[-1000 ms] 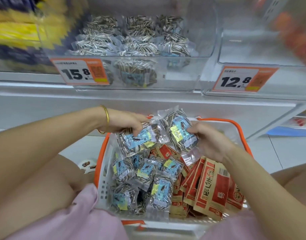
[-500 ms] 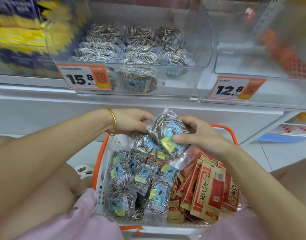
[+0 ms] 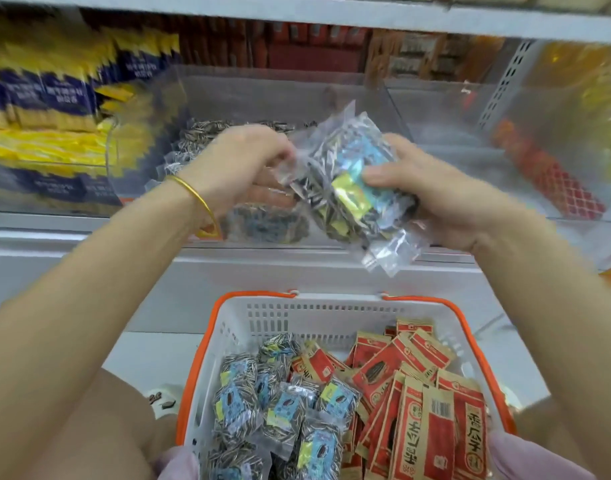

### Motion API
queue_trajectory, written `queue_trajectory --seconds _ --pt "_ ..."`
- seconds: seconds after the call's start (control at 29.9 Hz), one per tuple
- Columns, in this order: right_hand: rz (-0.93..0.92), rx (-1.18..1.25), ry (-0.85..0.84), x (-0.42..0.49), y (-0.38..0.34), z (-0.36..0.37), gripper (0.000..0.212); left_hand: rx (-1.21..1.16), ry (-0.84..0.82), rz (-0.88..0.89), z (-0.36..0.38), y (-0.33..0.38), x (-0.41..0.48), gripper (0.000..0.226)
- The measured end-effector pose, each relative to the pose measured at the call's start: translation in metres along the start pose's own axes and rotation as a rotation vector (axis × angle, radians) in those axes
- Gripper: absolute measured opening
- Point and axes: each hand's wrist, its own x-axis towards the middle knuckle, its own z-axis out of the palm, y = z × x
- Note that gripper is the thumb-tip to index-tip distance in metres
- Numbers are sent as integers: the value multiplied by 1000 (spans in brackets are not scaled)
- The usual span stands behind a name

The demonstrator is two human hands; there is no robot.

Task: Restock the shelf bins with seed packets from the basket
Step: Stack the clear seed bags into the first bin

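Note:
A bundle of clear seed packets [image 3: 345, 178] with blue and yellow labels is raised in front of the clear shelf bin [image 3: 248, 98]. My right hand [image 3: 432, 195] grips the bundle from the right, thumb across the labels. My left hand [image 3: 241, 168] pinches its left edge. Behind my hands the bin holds more striped seed packets [image 3: 207, 131]. Below sits the white basket with orange rim [image 3: 317, 310], with clear seed packets [image 3: 272, 407] on its left and red paper packets [image 3: 425, 400] on its right.
An empty clear bin [image 3: 446, 119] stands to the right of the seed bin. Yellow and blue bags [image 3: 54, 109] fill the shelf at left; red mesh goods [image 3: 553, 174] lie at far right. A white shelf ledge [image 3: 89, 258] runs between bins and basket.
Both hands have lifted the bundle of clear packets out of the basket and up to the front of the seed bin. The view has tilted up.

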Motion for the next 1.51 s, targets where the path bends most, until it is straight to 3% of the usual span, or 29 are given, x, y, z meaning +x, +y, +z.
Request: queue_trajectory --seconds 0.03,0.1,0.17,0.23,0.37,0.5,0.7,0.87,0.97,1.07,1.14,1.24,1.37,1.44,1.51 --pt "-21 -58 70 11 -13 -2 35 130 119 125 -2 4 8 15" --pt "-22 -267 176 38 -33 -7 46 560 188 295 -6 5 24 16" --pt "47 -606 200 63 -45 -9 64 975 70 292 -10 -5 37 29" --pt "127 -940 116 83 -52 -11 72 1149 -63 213 -12 -15 45 38" --pt "293 -1345 -182 110 -53 -13 81 1143 -207 101 -15 -18 52 49" --pt "352 -1439 -326 126 -38 -11 86 1180 -293 89 -21 -18 59 52" --pt "188 -1566 -408 124 -15 -15 94 1201 -320 73 -24 -21 63 57" --pt "-127 -2270 -306 103 0 -13 99 1173 -312 51 -23 -22 61 58" --pt "-30 -2190 -320 102 1 -13 97 1159 -301 55 -22 -22 59 58" --pt "105 -1789 -378 103 -3 -14 82 1155 -300 57 -22 -22 59 58" --pt "64 -1607 -361 104 -6 -14 68 1153 -301 56 -22 -22 59 58" --pt "-14 -1633 -336 104 -3 -11 57 1142 -298 49 -22 -23 60 58" --pt "42 -1673 -361 105 0 -7 57 1134 -287 39 -23 -24 61 58" --pt "80 -1551 -355 106 -1 -7 51 1131 -284 37 -23 -24 60 59" --pt "152 -1329 -243 104 -3 -12 42 1131 -278 40 -23 -23 59 60"
